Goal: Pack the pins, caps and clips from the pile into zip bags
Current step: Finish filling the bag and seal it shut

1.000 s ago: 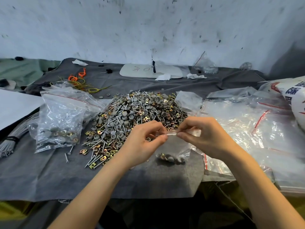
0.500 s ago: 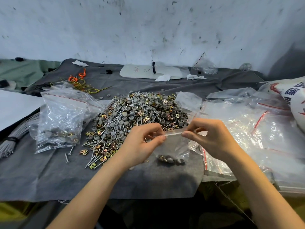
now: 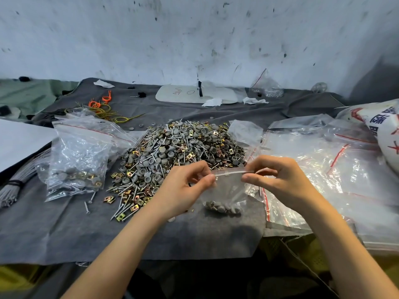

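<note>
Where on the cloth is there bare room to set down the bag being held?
Bare cloth along the near edge, in front of the pile and the filled bags; also a strip between pile and white board. Crowded: right side under empty bags.

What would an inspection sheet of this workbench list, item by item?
Surface: grey felt cloth, creased.
Job's things: pile of pins, caps and clips at centre; small zip bag with caps at its bottom; filled bag at left; empty zip bags stacked at right.
Clutter: orange and yellow ties, tissue scraps, white board, printed sack.
Fingers: left hand and right hand each pinch the small zip bag's top edge.
Cables: bound bundle of grey wires at the left edge.
Surroundings: stained white wall behind.
</note>
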Available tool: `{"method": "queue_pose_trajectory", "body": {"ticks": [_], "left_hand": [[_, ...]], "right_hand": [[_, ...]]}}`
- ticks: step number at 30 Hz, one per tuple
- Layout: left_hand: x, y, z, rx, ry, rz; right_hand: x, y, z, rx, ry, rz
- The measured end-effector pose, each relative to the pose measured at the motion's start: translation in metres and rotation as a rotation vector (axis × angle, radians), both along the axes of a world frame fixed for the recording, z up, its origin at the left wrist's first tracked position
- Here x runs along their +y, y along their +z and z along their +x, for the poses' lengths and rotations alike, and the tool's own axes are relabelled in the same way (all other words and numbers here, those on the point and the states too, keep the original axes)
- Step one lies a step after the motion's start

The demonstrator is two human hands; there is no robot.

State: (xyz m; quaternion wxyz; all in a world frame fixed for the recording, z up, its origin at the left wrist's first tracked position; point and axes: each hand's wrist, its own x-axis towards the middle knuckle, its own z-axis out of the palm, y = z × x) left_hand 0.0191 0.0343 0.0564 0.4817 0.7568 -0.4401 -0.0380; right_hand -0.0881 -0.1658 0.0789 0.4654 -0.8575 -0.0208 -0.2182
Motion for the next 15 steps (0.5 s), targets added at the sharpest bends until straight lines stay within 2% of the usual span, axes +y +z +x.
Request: {"method": "queue_pose_trajectory", "body": {"ticks": [8,12,15], "left_hand": [[-0.010,0.001,0.000,-0.024,-0.140,0.012],[-0.007,0.003,-0.001,0.083,-0.224,-0.005],[-0.009,0.005,-0.001,0.105,-0.205,-0.014]], "right_hand": [[0.012,-0.010,0.005,0.055,0.058,-0.059],[0.011,-0.009,0.004,0.044,0.068,-0.056],[0.014,-0.006,0.006,0.048,0.099,-0.026]]}}
